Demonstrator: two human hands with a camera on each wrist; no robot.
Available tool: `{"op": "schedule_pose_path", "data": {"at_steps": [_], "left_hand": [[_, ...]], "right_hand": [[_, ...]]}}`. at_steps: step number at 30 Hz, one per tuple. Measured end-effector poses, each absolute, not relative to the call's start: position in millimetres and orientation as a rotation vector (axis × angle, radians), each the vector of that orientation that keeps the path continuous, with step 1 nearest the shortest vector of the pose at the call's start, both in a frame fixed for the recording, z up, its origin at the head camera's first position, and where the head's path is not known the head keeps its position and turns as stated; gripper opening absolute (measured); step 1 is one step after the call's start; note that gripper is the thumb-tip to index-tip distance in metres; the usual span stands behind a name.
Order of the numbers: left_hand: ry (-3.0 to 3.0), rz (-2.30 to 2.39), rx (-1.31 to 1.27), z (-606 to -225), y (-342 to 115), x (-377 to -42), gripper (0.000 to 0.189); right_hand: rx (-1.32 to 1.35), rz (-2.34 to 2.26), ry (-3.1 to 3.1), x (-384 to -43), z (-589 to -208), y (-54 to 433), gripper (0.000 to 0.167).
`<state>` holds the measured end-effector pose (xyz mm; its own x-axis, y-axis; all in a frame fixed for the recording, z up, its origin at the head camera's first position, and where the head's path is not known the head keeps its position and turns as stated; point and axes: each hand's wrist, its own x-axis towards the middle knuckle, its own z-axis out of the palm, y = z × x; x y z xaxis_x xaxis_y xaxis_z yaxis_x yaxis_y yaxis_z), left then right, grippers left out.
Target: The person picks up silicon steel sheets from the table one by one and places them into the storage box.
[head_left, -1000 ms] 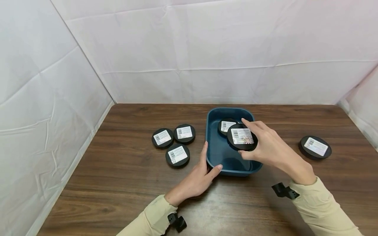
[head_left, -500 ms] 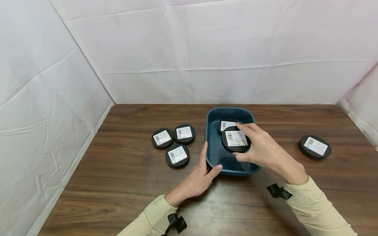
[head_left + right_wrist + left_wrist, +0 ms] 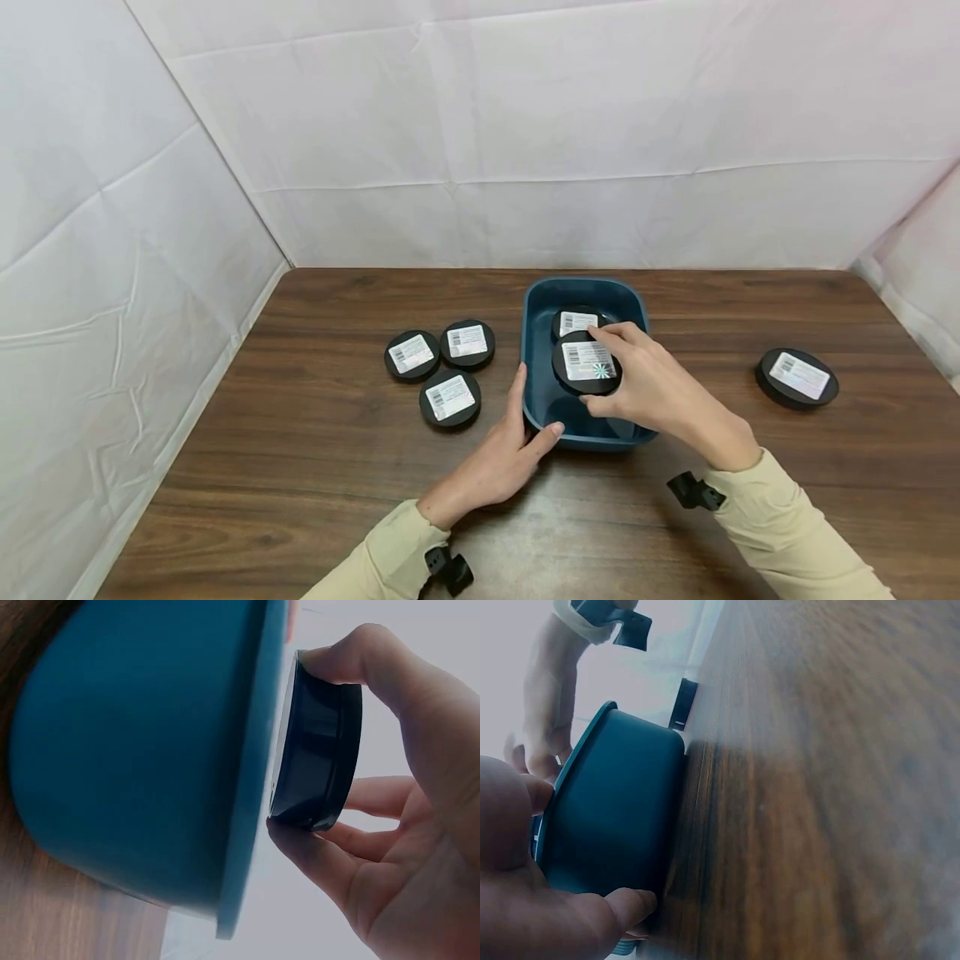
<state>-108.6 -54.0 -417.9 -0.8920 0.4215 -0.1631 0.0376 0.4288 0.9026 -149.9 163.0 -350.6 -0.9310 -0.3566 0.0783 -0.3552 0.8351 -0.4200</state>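
Observation:
In the head view, a blue rectangular plastic tub stands on the table. My left hand holds its near left corner, thumb at the front rim and fingers along the left wall. My right hand pinches a flat round black container with a white barcode label by its edges. In the right wrist view, that container is just above the rim of the tub. Another such container lies inside the tub toward the back, partly covered by the held one.
Left of the tub, three labelled black round containers lie close together on the wooden table. One more black container sits alone at the right. White cloth walls stand behind and at the sides.
My right hand has moved left and slightly toward me with the round black container, lowering it over the middle of the tub. My left hand keeps its place at the tub's corner.

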Motion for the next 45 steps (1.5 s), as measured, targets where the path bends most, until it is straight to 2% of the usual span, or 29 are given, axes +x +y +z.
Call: {"op": "schedule_pose_path", "data": {"at_steps": [14, 45], "left_hand": [[2.337, 1.452, 0.398, -419, -53, -109, 0.083], [2.343, 1.454, 0.395, -421, -55, -108, 0.082]], "right_hand": [[-0.529, -0.661, 3.009, -153, -362, 164, 0.093], [-0.513, -0.613, 3.002, -157, -375, 157, 0.089]]}}
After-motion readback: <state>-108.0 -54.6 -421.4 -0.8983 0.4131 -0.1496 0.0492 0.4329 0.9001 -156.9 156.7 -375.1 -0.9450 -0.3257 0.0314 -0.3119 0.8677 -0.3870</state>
